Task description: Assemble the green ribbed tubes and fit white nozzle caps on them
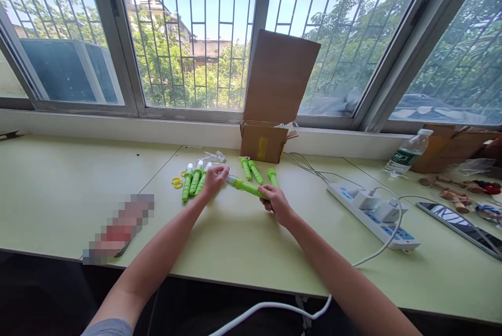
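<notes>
green tube held mid-frame over a pale green desk

from my remote post, i see the tube slanting across the centre of the frame, its green body to the right and its clear end to the left. the fingers of my right hand are closed around the green end; those of my left hand are pinched together at the clear end. just left of that hand lie three ribbed tubes with whitish tops, the nearest partly covered by it, and beside them yellow rings. above centre, more green pieces lie before an open cardboard box. at right are a white power strip, a water bottle and a phone. a pixelated object lies lower left.
</notes>
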Demonstrator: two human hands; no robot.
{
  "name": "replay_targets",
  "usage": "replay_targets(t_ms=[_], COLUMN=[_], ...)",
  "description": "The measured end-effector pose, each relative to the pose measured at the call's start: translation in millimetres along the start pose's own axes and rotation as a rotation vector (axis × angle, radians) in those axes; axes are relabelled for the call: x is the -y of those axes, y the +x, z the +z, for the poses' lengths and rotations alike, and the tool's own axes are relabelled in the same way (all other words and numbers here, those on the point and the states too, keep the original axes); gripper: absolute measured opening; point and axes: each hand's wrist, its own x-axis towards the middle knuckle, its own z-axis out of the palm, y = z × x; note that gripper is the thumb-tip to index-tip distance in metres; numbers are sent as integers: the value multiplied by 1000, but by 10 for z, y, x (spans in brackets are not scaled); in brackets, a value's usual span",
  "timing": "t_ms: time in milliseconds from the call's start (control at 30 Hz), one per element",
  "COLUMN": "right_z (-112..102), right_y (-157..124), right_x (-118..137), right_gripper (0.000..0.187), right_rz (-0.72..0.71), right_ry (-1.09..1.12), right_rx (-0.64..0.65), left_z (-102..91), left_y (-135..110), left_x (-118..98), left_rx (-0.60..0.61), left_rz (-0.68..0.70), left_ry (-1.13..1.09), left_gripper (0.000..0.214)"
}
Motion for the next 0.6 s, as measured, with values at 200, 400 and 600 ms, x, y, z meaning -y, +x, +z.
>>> replay_targets(t_ms=[200,400,600], right_z=[22,-36,-60], right_y=[-25,-23,-55], right_x=[-11,37,41], right_gripper=[36,24,24], right_rz=[-530,-795,-802], right_ry=[-382,-495,-627], right_rx=[-233,-263,-248], left_z=[-75,-90,-56], left_y=[6,16,15], left_x=[-85,-126,-70], left_rx=[50,164,153], left_rz=[-166,-306,-308], left_ry=[-46,-80,-44], left_gripper=[37,43,41])
